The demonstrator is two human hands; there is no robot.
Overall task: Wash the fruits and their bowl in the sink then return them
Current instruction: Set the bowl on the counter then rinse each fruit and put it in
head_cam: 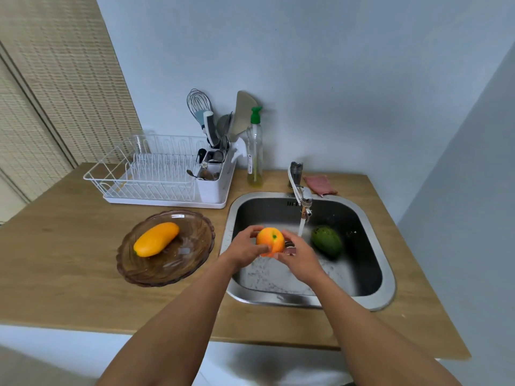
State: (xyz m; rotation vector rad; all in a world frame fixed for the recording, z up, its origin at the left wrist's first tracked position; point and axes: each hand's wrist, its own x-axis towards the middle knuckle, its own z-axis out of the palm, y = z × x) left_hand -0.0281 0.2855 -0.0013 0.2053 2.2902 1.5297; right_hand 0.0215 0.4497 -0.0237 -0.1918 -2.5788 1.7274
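Both hands are gripping one orange [270, 242] over the sink [388, 277].
Left hand [245, 247] and right hand [299, 256] are hiding its sides; one mango [156, 239], one avocado [326, 240].

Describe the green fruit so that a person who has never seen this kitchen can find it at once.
Start at the steel sink set in the wooden counter. The green fruit lies on the sink floor, right of the running tap. It is the only dark green, untouched fruit: the orange one is held in both hands.
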